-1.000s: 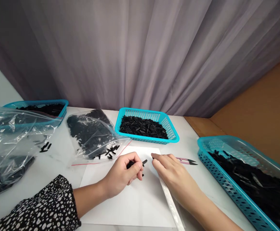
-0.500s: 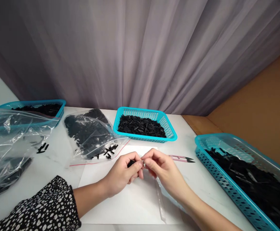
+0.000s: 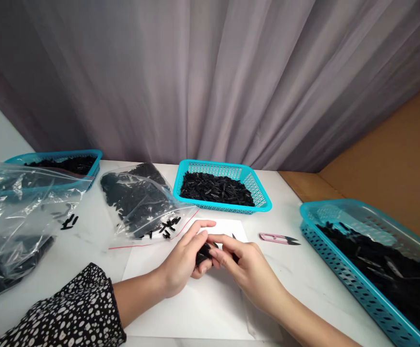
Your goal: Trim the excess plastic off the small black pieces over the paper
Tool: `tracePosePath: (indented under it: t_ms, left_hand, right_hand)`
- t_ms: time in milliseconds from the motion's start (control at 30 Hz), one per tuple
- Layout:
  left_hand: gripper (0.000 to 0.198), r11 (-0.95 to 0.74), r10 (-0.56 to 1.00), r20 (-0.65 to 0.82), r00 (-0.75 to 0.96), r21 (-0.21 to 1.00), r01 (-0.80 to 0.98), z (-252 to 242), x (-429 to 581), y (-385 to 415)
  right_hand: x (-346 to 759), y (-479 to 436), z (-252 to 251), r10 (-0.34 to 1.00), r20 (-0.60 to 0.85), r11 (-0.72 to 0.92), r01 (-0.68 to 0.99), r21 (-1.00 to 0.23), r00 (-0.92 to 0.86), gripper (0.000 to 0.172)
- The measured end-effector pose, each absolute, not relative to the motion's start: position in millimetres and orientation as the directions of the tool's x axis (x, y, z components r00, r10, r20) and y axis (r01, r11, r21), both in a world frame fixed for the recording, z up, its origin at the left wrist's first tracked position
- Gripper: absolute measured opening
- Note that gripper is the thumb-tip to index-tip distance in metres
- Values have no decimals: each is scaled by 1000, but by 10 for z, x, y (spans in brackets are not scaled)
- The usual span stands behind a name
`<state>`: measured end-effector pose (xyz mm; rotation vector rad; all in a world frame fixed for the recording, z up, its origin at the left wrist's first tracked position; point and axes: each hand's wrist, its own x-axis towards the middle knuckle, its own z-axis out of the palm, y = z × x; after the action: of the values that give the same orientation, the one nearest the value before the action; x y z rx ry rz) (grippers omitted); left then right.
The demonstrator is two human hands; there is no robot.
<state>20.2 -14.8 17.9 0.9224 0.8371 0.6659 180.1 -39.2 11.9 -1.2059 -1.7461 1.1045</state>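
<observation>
Small black strips (image 3: 203, 254) lie bunched in my left hand (image 3: 179, 265), its fingers curled under them and the thumb at their edge. My right hand (image 3: 251, 265) meets it from the right, thumb and fingertips pinched at the bunch. Dark strip ends also poke out between the right hand's fingers; exactly what the fingertips pinch is hard to make out. Both hands are above a white sheet (image 3: 188, 313) on the table. Right of them lie pink-handled thread snips (image 3: 278, 239) with dark blades.
Beyond the hands stands a turquoise basket (image 3: 228, 208) of black strips. Another basket (image 3: 340, 260) is at right, a third (image 3: 96, 166) at far left. Clear zip bags (image 3: 134, 202) with black pieces lie left, and loose pieces (image 3: 69, 221) sit near them. A grey curtain (image 3: 210, 82) hangs behind.
The right fingertips have moved from a small pinched piece onto the bunch in my left hand, whose index finger now stretches out. The view has shifted slightly.
</observation>
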Motion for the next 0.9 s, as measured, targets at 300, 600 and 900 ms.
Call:
tracePosePath:
  t_ms: [300, 600, 900]
  left_hand:
    - [57, 470, 742, -310, 595, 873, -132, 180, 172, -174]
    - [36, 429, 777, -317, 544, 899, -89, 241, 202, -143]
    - [35, 234, 812, -164, 560, 971, -56, 193, 161, -158]
  right_hand:
    - [1842, -413, 116, 930, 266, 366, 554, -748, -254, 18]
    - [1899, -408, 42, 934, 318, 353, 547, -759, -162, 12]
    - [1880, -415, -2, 943, 317, 333, 286, -898, -102, 16]
